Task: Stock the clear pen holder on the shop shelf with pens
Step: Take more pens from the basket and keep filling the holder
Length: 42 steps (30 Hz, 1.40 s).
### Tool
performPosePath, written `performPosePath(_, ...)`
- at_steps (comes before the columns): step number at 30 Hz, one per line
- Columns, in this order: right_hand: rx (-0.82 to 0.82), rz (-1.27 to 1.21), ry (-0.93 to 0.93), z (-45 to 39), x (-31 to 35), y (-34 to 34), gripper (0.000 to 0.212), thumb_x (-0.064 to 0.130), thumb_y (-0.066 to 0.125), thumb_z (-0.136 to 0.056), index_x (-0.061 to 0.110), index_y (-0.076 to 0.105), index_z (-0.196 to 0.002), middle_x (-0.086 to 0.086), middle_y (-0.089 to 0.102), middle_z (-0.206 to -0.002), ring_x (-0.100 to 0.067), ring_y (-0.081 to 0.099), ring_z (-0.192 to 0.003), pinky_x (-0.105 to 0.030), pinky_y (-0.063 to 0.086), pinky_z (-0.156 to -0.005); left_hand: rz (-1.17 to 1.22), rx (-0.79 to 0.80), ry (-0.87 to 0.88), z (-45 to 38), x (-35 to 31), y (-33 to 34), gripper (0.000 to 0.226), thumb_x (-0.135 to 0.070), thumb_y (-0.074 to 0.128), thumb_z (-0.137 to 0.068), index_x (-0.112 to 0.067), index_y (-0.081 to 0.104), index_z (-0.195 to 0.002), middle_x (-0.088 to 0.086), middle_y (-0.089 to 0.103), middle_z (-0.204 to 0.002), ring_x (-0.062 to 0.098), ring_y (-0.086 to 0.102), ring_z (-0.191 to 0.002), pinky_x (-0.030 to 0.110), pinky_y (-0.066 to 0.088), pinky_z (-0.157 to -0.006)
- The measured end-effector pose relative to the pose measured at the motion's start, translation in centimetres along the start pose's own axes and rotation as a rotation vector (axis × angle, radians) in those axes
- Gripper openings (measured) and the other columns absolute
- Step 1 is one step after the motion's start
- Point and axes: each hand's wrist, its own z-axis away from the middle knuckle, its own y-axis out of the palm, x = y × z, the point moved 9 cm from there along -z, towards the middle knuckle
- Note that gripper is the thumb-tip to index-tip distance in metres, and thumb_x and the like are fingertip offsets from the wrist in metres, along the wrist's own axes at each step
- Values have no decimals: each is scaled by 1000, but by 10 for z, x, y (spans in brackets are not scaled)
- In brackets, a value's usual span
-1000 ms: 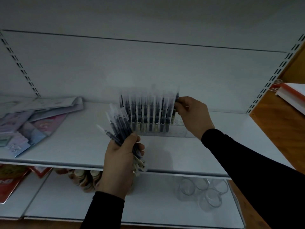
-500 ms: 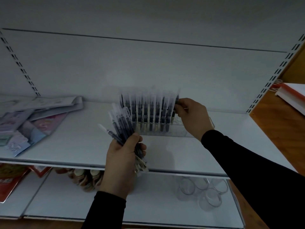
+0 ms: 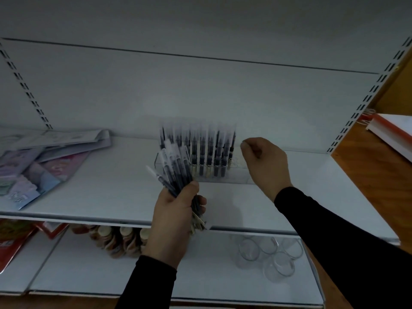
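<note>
Released, right hand (image 3: 265, 162) curled empty; left hand (image 3: 174, 221) grips upright pens (image 3: 176, 172).

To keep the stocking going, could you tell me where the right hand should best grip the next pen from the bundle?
Probably by a clear cap tip fanned out above the left hand, pinching from above-right: the lower barrels are wrapped in that fist, and the right hand is free.

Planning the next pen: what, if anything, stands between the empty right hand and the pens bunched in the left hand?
Nothing visible. The right hand, curled and empty, hangs beside the clear plastic pen holder; open shelf lies between it and the bundle of wrapped dark pens in the left hand.
</note>
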Motion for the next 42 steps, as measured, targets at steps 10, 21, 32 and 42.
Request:
performPosePath(10,474,-469,267,67,24,48,29,28,65,-91,1,71,-85,-12,68,-75,-17,63,-66,-33,57,-71,-78,192,-106,15,13,26,13,-8,57,-92,-11,66,-101,4,70,-72,16,63,-58,29,49,-54)
performPosePath(21,45,-554,296,20,3,-14,15,19,64,-92,10,70,-81,1,70,-67,-9,63,-61,-18,52,-60,-24,69,-129,5,8,7,5,-10,56,-94,-6,59,-93,9,67,-78,14,66,-55,28,52,-52)
performPosePath(32,-71,-356,90,-20,10,-24,9,24,66,-91,26,72,-84,6,74,-79,-17,72,-80,-28,57,-81,25,-68,-48,0,-5,-12,9,-11,57,-93,-3,59,-89,8,62,-75,13,58,-49,26,51,-47)
performPosePath(42,23,-123,41,-18,5,-2,20,25,63,-93,10,74,-97,3,70,-79,-9,66,-74,-9,51,-71,9,-72,-41,-4,-1,-14,12,-12,58,-93,1,59,-93,9,61,-74,13,58,-48,25,50,-45)
